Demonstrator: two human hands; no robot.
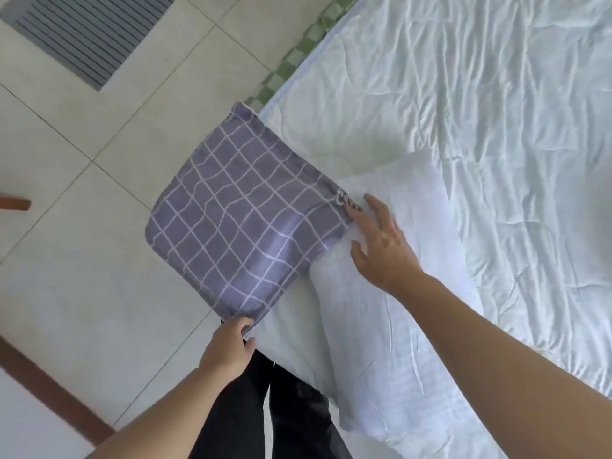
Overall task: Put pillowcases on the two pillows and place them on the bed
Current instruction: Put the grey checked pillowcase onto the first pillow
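Currently mid-sleeving: pillow (381,326) lies along the near-left edge of the bed (496,94), one end overhanging toward the floor (82,160) and already inside the purple grid pillowcase (238,220). Left hand (228,346) pinches the case's near bottom corner, fingers curled on the cloth, probably to keep the opening taut. Right hand (381,246) rests spread and flat on the bare pillow by the case mouth (holding nothing). Long axis runs diagonally, cased end pointing up-left off the bed.

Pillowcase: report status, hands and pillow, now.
Left hand pinches purple grid pillowcase at near corner. Right hand open at its mouth, resting on white pillow. Pillow partly inside, lying on bed. Nothing in the way.
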